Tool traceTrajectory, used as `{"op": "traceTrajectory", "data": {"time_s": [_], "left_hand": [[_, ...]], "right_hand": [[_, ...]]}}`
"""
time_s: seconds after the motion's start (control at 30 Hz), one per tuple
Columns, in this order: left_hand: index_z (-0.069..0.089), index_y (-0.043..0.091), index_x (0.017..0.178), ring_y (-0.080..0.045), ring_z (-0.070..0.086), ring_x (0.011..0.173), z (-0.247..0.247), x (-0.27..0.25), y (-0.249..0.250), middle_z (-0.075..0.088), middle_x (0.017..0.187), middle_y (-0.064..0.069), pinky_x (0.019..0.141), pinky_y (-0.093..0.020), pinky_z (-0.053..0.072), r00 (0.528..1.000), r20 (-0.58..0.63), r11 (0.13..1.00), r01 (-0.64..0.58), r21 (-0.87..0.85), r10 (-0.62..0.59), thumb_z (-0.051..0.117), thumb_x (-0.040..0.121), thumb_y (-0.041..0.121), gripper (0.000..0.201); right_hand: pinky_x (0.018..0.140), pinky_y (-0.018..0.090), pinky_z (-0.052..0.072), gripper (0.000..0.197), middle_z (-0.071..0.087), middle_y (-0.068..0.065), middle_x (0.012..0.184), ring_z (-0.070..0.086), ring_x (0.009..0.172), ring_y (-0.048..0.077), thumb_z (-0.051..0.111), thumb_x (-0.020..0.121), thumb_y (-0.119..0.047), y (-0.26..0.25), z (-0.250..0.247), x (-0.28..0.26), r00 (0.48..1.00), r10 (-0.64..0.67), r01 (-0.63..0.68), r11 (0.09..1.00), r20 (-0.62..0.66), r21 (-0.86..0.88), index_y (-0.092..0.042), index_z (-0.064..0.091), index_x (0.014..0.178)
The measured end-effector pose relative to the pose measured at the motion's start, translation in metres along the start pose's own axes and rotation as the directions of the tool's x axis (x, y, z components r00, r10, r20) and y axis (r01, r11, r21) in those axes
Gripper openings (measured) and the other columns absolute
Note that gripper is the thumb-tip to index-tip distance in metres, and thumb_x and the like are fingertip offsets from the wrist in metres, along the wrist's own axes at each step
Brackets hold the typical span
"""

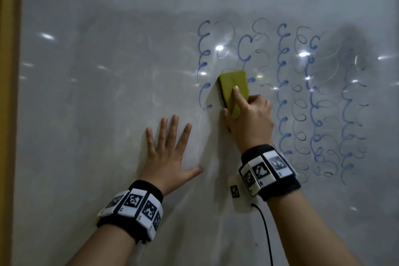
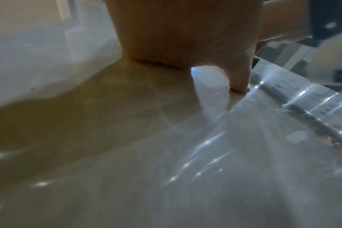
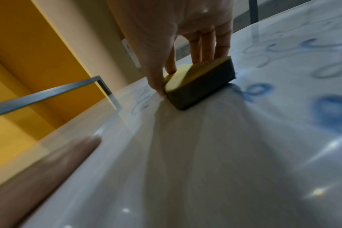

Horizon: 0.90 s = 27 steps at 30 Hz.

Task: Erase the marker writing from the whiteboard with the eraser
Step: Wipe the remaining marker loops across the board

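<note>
We see the whiteboard (image 1: 108,71) as smooth and glossy, with bright light glints across the middle and right of the head view and a hazy smeared film over it. The marker writing (image 1: 282,93) looks like wet-edged blue ink, with fainter grey loops beside it. The eraser (image 3: 193,74) has a matt yellow-green top that looks like foam or soft plastic, over a dark felt-like pad. The wristbands (image 1: 140,207) look like black cloth carrying hard white printed tiles. The frame (image 1: 8,93) at far left looks like matt wood.
</note>
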<state>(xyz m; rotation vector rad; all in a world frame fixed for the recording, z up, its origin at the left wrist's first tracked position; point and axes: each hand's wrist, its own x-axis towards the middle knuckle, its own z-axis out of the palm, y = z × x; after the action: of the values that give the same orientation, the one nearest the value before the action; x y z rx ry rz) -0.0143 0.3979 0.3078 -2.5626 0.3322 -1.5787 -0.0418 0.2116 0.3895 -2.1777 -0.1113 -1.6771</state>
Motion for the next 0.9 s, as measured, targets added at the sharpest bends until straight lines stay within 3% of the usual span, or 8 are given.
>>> {"op": "traceTrajectory", "data": {"time_s": [0.07, 0.17, 0.4, 0.47, 0.53, 0.57, 0.67, 0.9], "left_hand": [[0.005, 0.017, 0.151, -0.035, 0.001, 0.143, 0.001, 0.000, 0.000, 0.003, 0.157, -0.017, 0.109, -0.058, -0.004, 1.000, 0.011, 1.000, 0.002, 0.007, -0.002, 0.030, 0.070, 0.081, 0.107], [0.006, 0.016, 0.151, -0.034, -0.003, 0.144, 0.001, -0.001, 0.000, 0.003, 0.157, -0.017, 0.109, -0.058, -0.004, 0.999, 0.043, 0.999, 0.016, 0.027, -0.017, 0.025, 0.072, 0.083, 0.105], [0.006, 0.020, 0.150, -0.031, -0.002, 0.143, -0.012, 0.003, -0.002, 0.006, 0.156, -0.014, 0.108, -0.055, -0.001, 0.996, 0.093, 1.000, 0.015, 0.015, -0.016, 0.041, 0.064, 0.079, 0.110], [-0.017, 0.026, 0.146, -0.026, -0.024, 0.139, -0.025, 0.008, -0.003, -0.014, 0.155, -0.008, 0.108, -0.054, -0.013, 0.996, 0.083, 1.000, 0.016, 0.017, -0.017, 0.055, 0.063, 0.076, 0.121], [-0.047, 0.027, 0.129, -0.028, -0.049, 0.124, -0.039, 0.015, -0.003, -0.047, 0.141, -0.007, 0.101, -0.054, -0.028, 0.979, 0.185, 0.996, 0.085, 0.029, -0.089, 0.056, 0.067, 0.076, 0.130], [-0.053, 0.024, 0.123, -0.030, -0.051, 0.121, -0.043, 0.018, -0.003, -0.055, 0.133, -0.009, 0.101, -0.056, -0.027, 0.959, 0.254, 0.991, 0.117, 0.063, -0.129, 0.053, 0.068, 0.077, 0.130], [-0.048, 0.023, 0.124, -0.032, -0.045, 0.123, -0.050, 0.022, 0.001, -0.056, 0.128, -0.012, 0.106, -0.062, -0.013, 0.920, 0.350, 0.984, 0.154, 0.088, -0.175, 0.049, 0.070, 0.079, 0.125], [-0.043, 0.020, 0.127, -0.038, -0.033, 0.135, -0.058, 0.022, 0.004, -0.052, 0.129, -0.015, 0.108, -0.062, -0.004, 0.912, 0.370, 0.982, 0.139, 0.127, -0.177, 0.049, 0.071, 0.078, 0.122]], "right_hand": [[0.087, 0.038, 0.042, 0.059, 0.043, 0.014, 0.125, 0.038, 0.118, 0.031, 0.054, 0.089, -0.043, -0.008, -0.004, 0.027, 0.998, 0.012, -0.009, 0.999, 0.066, -0.044, -0.031, 0.034, 0.144], [0.088, 0.038, 0.041, 0.061, 0.041, 0.014, 0.127, 0.036, 0.120, 0.031, 0.052, 0.090, -0.044, -0.018, -0.012, 0.054, 0.996, 0.007, -0.003, 0.999, 0.090, -0.045, -0.031, 0.030, 0.145], [0.084, 0.038, 0.043, 0.062, 0.039, 0.014, 0.126, 0.035, 0.119, 0.030, 0.050, 0.092, -0.043, -0.013, -0.008, 0.021, 0.991, -0.029, 0.044, 0.992, 0.127, -0.117, -0.029, 0.025, 0.147], [0.085, 0.038, 0.043, 0.061, 0.041, 0.016, 0.126, 0.037, 0.119, 0.031, 0.051, 0.092, -0.040, -0.017, -0.013, 0.038, 0.991, -0.066, 0.078, 0.992, 0.120, -0.101, -0.028, 0.028, 0.146], [0.087, 0.039, 0.043, 0.060, 0.040, 0.017, 0.128, 0.036, 0.121, 0.033, 0.051, 0.092, -0.040, -0.024, -0.020, 0.065, 0.989, -0.080, 0.092, 0.991, 0.121, -0.096, -0.028, 0.028, 0.146], [0.089, 0.040, 0.042, 0.061, 0.039, 0.017, 0.130, 0.035, 0.122, 0.034, 0.052, 0.091, -0.041, -0.028, -0.023, 0.079, 0.989, -0.075, 0.087, 0.992, 0.127, -0.094, -0.028, 0.028, 0.146], [0.092, 0.041, 0.041, 0.063, 0.037, 0.016, 0.133, 0.033, 0.125, 0.034, 0.052, 0.090, -0.045, -0.034, -0.028, 0.102, 0.988, -0.036, 0.049, 0.995, 0.150, -0.086, -0.031, 0.026, 0.146], [0.092, 0.040, 0.040, 0.061, 0.038, 0.016, 0.131, 0.032, 0.124, 0.034, 0.051, 0.092, -0.041, -0.033, -0.022, 0.092, 0.994, -0.017, 0.028, 0.995, 0.109, -0.098, -0.030, 0.026, 0.146]]}}
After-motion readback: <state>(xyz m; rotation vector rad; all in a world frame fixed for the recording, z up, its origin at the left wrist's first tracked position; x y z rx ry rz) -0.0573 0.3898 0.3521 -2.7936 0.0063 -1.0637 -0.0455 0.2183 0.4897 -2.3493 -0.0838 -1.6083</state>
